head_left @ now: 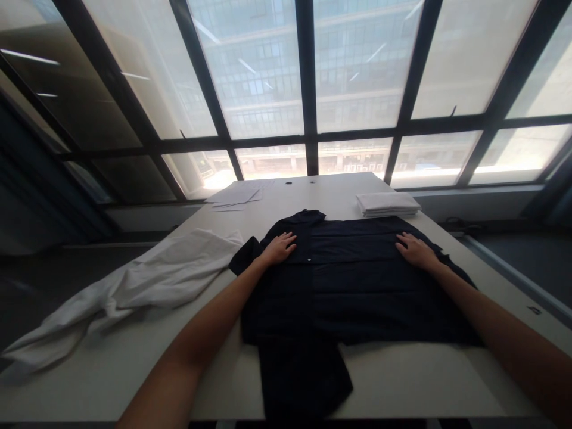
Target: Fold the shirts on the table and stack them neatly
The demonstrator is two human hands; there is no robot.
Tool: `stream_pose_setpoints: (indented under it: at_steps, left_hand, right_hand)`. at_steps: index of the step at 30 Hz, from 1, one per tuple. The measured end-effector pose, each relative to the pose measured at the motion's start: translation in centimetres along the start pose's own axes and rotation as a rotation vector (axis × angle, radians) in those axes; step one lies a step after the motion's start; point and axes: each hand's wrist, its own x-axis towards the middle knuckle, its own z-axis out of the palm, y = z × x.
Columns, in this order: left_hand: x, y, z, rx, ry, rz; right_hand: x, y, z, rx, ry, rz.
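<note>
A dark navy short-sleeved shirt (353, 286) lies spread out sideways on the white table (402, 378), its collar end to the left and its hem to the right. One sleeve points toward me and reaches the table's near edge. A small pale button shows near my left hand (279, 248), which rests flat on the upper left part of the shirt, fingers stretched out. On the far right part, close to the hem, my right hand (415, 250) also lies on the fabric with its fingers extended. Neither hand grips anything.
Left of the shirt lies a crumpled white cloth (165, 274), hanging toward the table's left edge. Several sheets of paper (236, 195) lie at the back left. A folded white cloth stack (388, 204) sits at the back right. Large windows rise behind the table.
</note>
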Motion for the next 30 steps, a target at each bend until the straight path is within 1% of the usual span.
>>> stream_pose_setpoints:
  at_steps: [6,17,30]
  left_hand:
    - [-0.09,0.04,-0.02,-0.003,0.008,0.000]
    - [-0.35,0.59,-0.44,-0.005,0.005,-0.004]
    - [-0.18,0.33,0.00,-0.006,0.019,0.001]
  right_hand:
    - [0.14,0.20,0.15,0.009,0.013,-0.017]
    - [-0.03,-0.07,-0.28,-0.008,-0.030,-0.009]
    - [0.04,0.24,0.18,-0.037,0.021,-0.039]
